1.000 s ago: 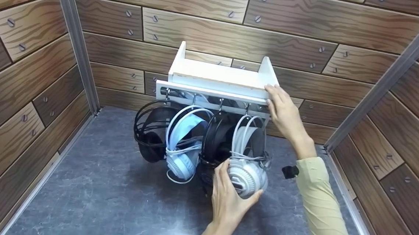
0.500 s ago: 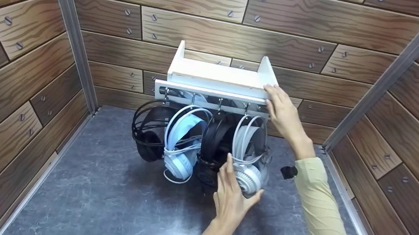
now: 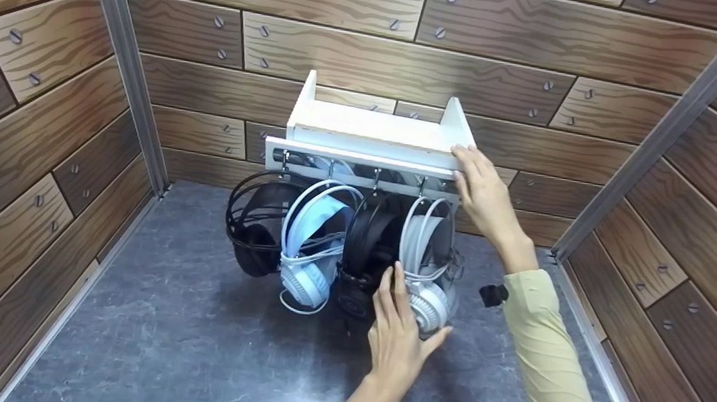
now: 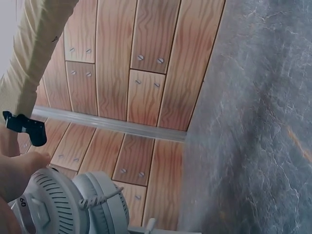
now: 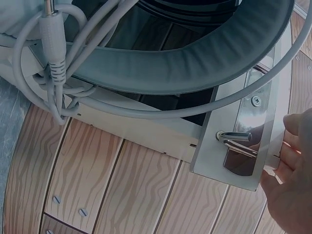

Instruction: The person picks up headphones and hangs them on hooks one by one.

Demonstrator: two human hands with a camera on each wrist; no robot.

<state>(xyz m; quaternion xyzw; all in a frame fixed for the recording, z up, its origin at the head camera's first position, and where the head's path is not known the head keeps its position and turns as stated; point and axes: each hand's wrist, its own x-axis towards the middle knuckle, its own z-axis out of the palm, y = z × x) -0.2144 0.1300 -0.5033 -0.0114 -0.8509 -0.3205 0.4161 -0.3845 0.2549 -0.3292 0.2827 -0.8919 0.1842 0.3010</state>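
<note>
White headphones (image 3: 430, 304) hang by their headband from the rightmost hook of a white hook shelf (image 3: 370, 124). My left hand (image 3: 396, 345) is at their lower earcup, fingers straight along its left side and thumb spread below right. In the left wrist view, part of that hand lies against the grey-white earcup (image 4: 56, 202). My right hand (image 3: 488, 197) holds the shelf's right end, fingertips on top and thumb at the front. The right wrist view has the right hand (image 5: 295, 170) around the shelf end, beside a metal hook (image 5: 236, 136).
Black headphones (image 3: 257, 251), light blue headphones (image 3: 309, 279) and another black pair (image 3: 358, 289) hang left of the white ones. Their cords are wound around them. Wood-patterned walls (image 3: 344, 42) enclose the dark grey floor (image 3: 197, 347).
The white headphones have swung slightly right and settled lower behind my left hand. My left fingers have come off the front of the earcup and straightened. My right hand has stayed put.
</note>
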